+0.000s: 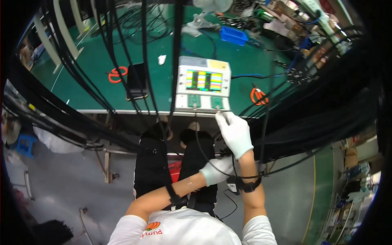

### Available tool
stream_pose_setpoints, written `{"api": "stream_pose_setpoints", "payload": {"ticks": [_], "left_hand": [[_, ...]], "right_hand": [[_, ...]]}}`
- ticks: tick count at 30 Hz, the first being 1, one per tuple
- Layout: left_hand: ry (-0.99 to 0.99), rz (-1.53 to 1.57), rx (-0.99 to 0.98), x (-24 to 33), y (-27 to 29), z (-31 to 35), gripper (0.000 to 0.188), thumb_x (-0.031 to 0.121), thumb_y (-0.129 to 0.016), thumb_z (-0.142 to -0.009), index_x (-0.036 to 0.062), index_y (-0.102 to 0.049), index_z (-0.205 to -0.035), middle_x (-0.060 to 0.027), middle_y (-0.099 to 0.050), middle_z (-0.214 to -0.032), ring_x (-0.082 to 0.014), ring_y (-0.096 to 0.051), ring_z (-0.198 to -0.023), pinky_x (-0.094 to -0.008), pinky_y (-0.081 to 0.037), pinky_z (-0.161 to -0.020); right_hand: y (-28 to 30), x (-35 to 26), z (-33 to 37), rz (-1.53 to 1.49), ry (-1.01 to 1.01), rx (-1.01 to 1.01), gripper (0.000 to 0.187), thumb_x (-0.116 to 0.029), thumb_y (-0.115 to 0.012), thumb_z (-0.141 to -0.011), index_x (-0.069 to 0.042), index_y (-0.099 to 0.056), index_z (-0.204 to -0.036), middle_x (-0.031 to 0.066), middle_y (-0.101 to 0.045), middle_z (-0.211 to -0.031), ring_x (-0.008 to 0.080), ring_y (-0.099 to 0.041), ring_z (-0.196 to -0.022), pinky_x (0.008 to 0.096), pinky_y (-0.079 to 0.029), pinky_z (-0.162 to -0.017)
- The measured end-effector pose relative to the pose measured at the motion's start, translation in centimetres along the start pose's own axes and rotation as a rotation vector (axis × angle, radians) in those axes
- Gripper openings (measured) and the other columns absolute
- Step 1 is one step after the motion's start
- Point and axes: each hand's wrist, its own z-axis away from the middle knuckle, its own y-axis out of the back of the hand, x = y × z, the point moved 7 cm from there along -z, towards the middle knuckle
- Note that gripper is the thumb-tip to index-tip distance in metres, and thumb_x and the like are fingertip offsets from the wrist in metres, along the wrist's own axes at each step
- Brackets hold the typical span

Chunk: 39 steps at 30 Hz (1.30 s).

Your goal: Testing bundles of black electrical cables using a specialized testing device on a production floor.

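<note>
A white cable tester (202, 83) with a coloured screen stands at the table's front edge. Two green socket boards sit along its lower front. My right hand (235, 134), in a white glove, pinches a cable plug (218, 110) at the right socket board. Another black cable (199, 136) hangs from the left socket. Below, my gloved left hand (216, 171) reaches across under my right forearm. Its fingers look closed around a black cable (234, 162) beside my right wrist, though the fingertips are partly hidden.
Black cables hang thickly in front and bunch at the right (310, 110). On the green table (163, 83) lie a phone (137, 81), orange-handled cutters (118, 74), another orange-handled tool (258, 96) and a blue bin (233, 36). A blue stool (26, 145) stands far left.
</note>
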Motion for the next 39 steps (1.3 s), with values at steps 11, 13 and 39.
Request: {"api": "stream_pose_setpoints", "payload": {"ticks": [11,13,39], "left_hand": [[0.104,1.145,0.914,-6.3,19.0,10.2,0.034,0.030,-0.042,-0.102,0.0030,-0.056,-0.118,-0.0016,-0.057,-0.072,-0.0040,-0.033,-0.040,-0.0200,-0.029,-0.039],[0.196,0.609,0.693,-6.4,16.2,10.2,0.026,0.026,-0.049,-0.099,0.0032,-0.062,-0.099,-0.0027,-0.059,-0.077,-0.0084,-0.042,-0.044,-0.0241,-0.037,-0.044],[0.639,1.599,-0.178,-2.9,0.9,6.8,0.031,0.016,-0.045,-0.100,-0.0009,-0.051,-0.126,-0.0122,-0.067,-0.086,-0.0087,-0.041,-0.046,-0.0238,-0.037,-0.046]], "right_hand": [[15.7,-28.8,12.6,1.182,1.131,1.278,0.030,-0.010,-0.072,-0.082,-0.015,-0.070,-0.111,0.0019,-0.066,-0.084,0.0119,-0.063,-0.077,0.0259,-0.051,-0.068],[15.6,-30.1,12.6,1.351,1.268,1.362,0.027,-0.013,-0.071,-0.084,-0.016,-0.071,-0.110,0.0011,-0.064,-0.082,0.0106,-0.063,-0.075,0.0274,-0.052,-0.068],[-1.7,2.9,3.2,-0.545,0.095,-0.340,0.030,-0.004,-0.059,-0.090,0.005,-0.061,-0.118,0.0019,-0.061,-0.075,0.0085,-0.054,-0.066,0.0231,-0.046,-0.066]]}}
